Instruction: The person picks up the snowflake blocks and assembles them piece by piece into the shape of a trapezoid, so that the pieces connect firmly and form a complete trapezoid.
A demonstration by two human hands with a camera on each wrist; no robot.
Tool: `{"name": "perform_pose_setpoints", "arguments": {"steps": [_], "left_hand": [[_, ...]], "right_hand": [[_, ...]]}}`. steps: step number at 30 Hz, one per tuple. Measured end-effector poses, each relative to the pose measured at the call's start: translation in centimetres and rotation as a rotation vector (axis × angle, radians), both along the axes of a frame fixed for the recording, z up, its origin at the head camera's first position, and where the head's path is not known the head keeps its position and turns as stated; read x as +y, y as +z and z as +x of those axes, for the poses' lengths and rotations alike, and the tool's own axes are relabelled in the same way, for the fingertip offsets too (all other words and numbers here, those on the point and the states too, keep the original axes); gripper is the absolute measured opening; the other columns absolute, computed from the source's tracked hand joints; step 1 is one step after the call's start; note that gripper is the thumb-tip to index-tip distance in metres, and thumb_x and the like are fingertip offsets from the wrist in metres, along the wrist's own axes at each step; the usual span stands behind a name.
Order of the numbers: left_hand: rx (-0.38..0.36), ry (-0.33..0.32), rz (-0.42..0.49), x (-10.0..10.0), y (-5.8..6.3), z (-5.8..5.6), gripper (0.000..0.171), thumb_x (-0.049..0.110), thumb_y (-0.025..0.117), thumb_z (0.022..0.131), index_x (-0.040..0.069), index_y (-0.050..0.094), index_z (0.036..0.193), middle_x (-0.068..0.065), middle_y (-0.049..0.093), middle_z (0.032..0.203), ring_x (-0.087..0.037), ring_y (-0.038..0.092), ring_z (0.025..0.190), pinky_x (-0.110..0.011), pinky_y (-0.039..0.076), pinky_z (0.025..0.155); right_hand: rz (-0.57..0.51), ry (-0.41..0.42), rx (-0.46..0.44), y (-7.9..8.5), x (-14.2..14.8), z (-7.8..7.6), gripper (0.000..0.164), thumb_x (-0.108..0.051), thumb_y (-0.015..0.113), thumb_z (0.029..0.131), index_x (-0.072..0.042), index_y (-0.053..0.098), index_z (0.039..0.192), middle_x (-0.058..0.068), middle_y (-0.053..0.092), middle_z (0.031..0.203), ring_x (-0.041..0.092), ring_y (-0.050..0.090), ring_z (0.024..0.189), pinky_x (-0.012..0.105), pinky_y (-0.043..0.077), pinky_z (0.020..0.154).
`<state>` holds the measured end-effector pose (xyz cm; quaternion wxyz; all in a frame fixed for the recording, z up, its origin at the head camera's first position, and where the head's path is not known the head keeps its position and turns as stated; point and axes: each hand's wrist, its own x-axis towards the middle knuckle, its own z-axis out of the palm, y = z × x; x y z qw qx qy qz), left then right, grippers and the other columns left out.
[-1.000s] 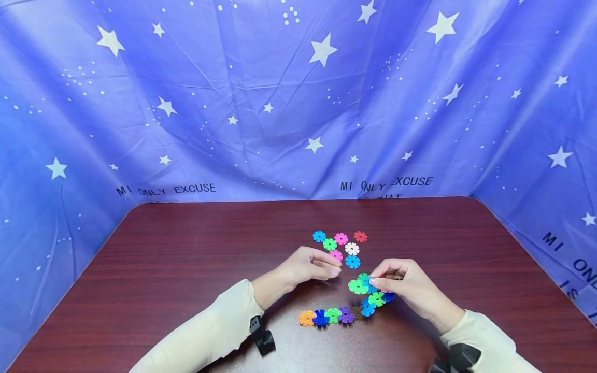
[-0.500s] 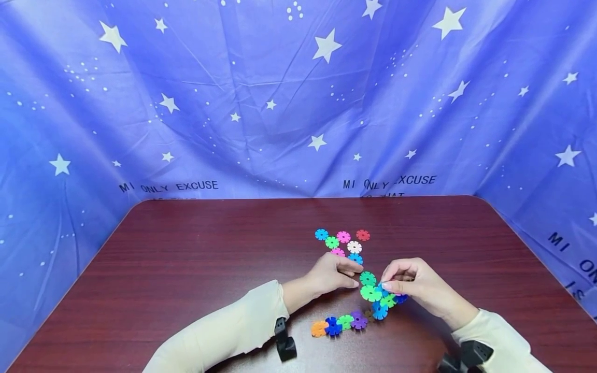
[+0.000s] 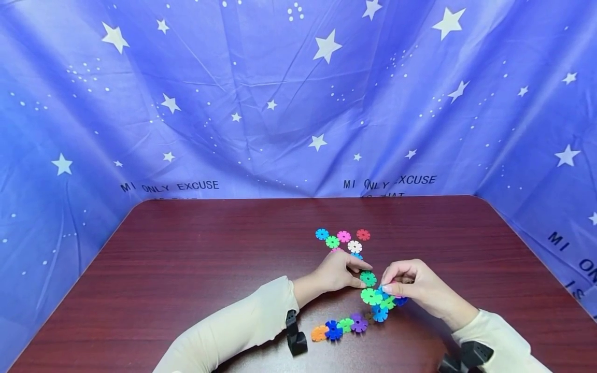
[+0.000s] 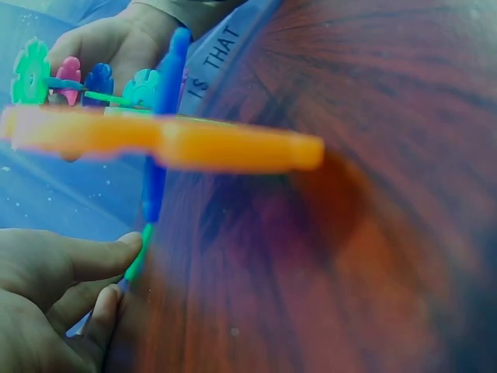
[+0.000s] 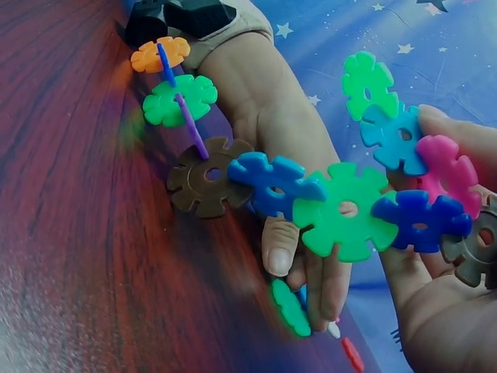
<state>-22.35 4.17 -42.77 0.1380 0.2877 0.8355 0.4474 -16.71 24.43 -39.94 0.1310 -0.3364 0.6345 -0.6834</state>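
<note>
Discs and two hands. The left hand (image 3: 338,270) has now reached the loose green disc (image 3: 368,280), which lies on the table (image 3: 210,259) between thumb and fingers; whether these pinch it cannot be told. Beside it, the right hand (image 3: 410,282) pinches the chain of discs (image 5: 326,225). Both hands are thus engaged, one per piece.

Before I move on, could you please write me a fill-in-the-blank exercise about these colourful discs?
In the head view, the leftmost disc of the chain is ____.
A brown disc links a purple disc to a ____ one.
The loose disc nearest the thumb of the left hand is ____.

Missing words: orange; blue; green.
</note>
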Motion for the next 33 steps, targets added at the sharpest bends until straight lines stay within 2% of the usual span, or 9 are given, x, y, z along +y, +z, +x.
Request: {"name": "perform_pose_setpoints", "arguments": {"steps": [3,10,14,21,29,33], "left_hand": [[0.025,-0.001,-0.023,0.1,0.1,0.0,0.032,0.009,0.08,0.074,0.014,0.075,0.104,0.004,0.072,0.098,0.001,0.058,0.08,-0.012,0.048,0.067],[0.09,0.002,-0.08,0.6,0.3,0.1,0.026,0.007,0.08,0.073,0.015,0.077,0.097,0.007,0.073,0.091,0.001,0.058,0.077,-0.011,0.047,0.064],[0.067,0.024,-0.085,0.4,0.5,0.2,0.026,0.003,0.08,0.072,0.014,0.077,0.095,0.008,0.072,0.087,0.001,0.059,0.077,-0.012,0.047,0.064],[-0.025,0.076,0.003,-0.3,0.4,0.2,0.03,-0.003,0.08,0.069,0.012,0.075,0.095,0.006,0.072,0.089,-0.001,0.061,0.078,-0.015,0.05,0.063],[-0.079,0.105,0.025,-1.3,0.4,0.1,0.03,-0.003,0.081,0.068,0.009,0.075,0.095,0.004,0.072,0.088,-0.002,0.064,0.073,-0.016,0.052,0.062],[-0.092,0.133,0.032,-2.3,0.5,0.0,0.024,0.002,0.08,0.071,0.008,0.076,0.094,0.002,0.071,0.081,-0.003,0.06,0.069,-0.018,0.05,0.062]], "right_hand": [[-0.009,0.001,-0.016,-0.2,0.0,0.0,0.029,0.015,0.051,0.086,-0.008,0.068,0.09,-0.006,0.067,0.086,0.002,0.055,0.068,0.026,0.045,0.052],[-0.018,-0.023,0.009,-0.4,0.0,0.0,0.03,0.015,0.051,0.086,-0.009,0.068,0.091,-0.005,0.068,0.088,0.001,0.057,0.072,0.022,0.047,0.056],[-0.002,-0.07,0.017,-0.6,0.0,-0.1,0.03,0.016,0.051,0.086,-0.009,0.068,0.09,-0.004,0.068,0.088,0.003,0.058,0.072,0.022,0.047,0.055],[0.033,-0.182,-0.003,-0.7,-0.3,-0.2,0.029,0.013,0.057,0.084,-0.011,0.071,0.086,-0.005,0.069,0.083,0.003,0.057,0.065,0.02,0.047,0.052],[0.02,-0.194,0.015,-0.7,-1.0,-0.5,0.028,0.013,0.058,0.084,-0.011,0.072,0.087,-0.007,0.067,0.079,0.004,0.054,0.062,0.022,0.045,0.05],[0.035,-0.215,0.041,-1.0,-1.3,-0.6,0.026,0.012,0.058,0.085,-0.01,0.072,0.089,-0.007,0.065,0.075,0.011,0.052,0.058,0.026,0.045,0.047]]}}
